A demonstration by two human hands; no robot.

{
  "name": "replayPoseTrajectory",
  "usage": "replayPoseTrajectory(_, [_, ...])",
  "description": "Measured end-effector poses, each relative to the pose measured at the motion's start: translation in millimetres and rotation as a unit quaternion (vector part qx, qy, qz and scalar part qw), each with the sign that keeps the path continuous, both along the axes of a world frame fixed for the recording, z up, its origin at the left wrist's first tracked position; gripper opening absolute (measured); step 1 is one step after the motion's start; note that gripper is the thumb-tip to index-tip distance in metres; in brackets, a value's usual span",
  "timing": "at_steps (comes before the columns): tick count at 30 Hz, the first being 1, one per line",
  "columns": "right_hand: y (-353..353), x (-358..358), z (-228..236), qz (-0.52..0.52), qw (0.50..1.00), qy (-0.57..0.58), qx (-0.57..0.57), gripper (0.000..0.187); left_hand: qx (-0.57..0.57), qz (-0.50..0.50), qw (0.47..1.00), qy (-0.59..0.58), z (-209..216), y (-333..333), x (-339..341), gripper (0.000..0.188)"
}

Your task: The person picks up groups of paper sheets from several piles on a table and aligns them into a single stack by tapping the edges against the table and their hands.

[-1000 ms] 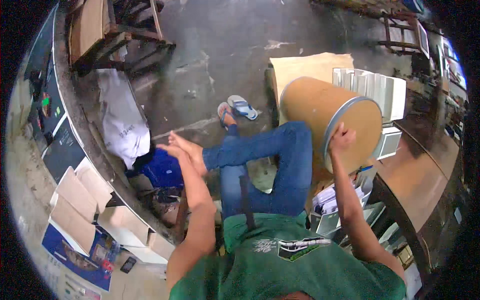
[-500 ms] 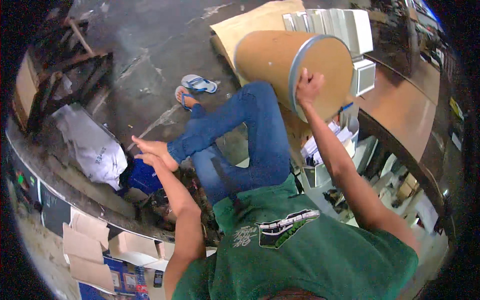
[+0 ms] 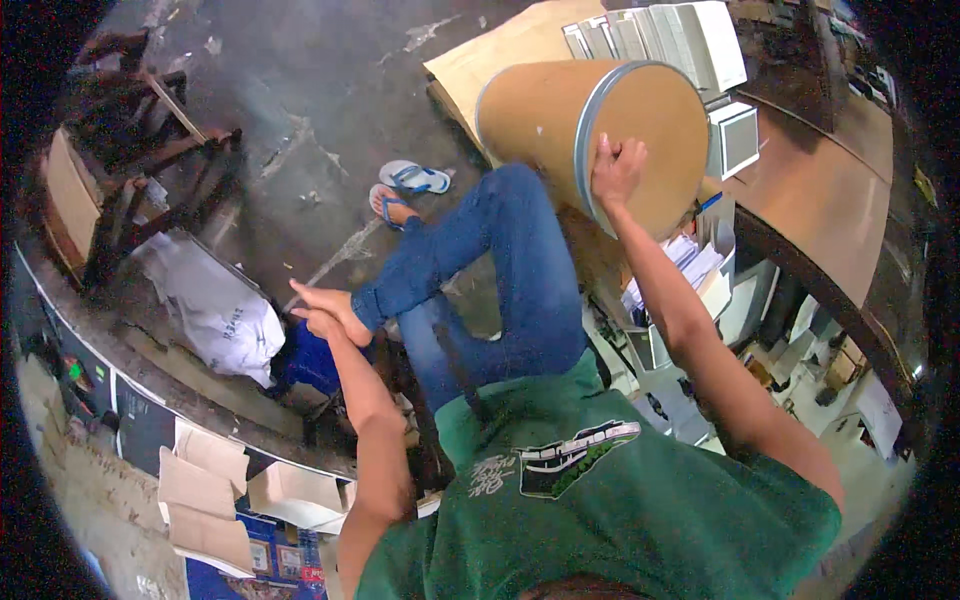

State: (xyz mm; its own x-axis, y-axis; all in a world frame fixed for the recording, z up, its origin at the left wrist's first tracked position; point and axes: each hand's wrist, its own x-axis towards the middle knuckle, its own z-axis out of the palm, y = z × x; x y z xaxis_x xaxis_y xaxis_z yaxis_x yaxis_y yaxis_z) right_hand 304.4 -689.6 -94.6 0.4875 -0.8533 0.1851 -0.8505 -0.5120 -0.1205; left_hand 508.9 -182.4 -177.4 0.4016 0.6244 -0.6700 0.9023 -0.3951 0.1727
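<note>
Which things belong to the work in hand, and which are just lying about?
At the hands:
- brown drum, right hand at its near end
- bare foot, left hand at it

Lying about:
- loose sandal
- white sack
- papers

The drum (image 3: 540,125) looks matt cardboard, its rim (image 3: 584,130) smooth metal

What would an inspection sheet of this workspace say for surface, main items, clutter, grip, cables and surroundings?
Surface: dark grey floor, scuffed with pale patches.
Main items: brown cylindrical drum with grey rim, lying on its side.
Clutter: loose white-and-blue flip-flop on the floor; crumpled white sack; bunched white papers near the drum.
Grip: right hand curled against the drum's flat end; left hand touching the bare foot.
Cables: nothing seen.
Surroundings: dark brown wooden frame at far left; brown flat board at right.
</note>
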Motion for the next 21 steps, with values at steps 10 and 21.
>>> replayPoseTrajectory(10, [0,2,5,-0.025,0.999,0.037,0.023,0.046,-0.061,-0.228,0.958,-0.164,-10,58,-58,0.050])
replayPoseTrajectory(21, [-2,7,16,-0.015,0.999,0.004,0.034,0.039,-0.251,-0.131,0.950,0.132,163,106,-107,0.036])
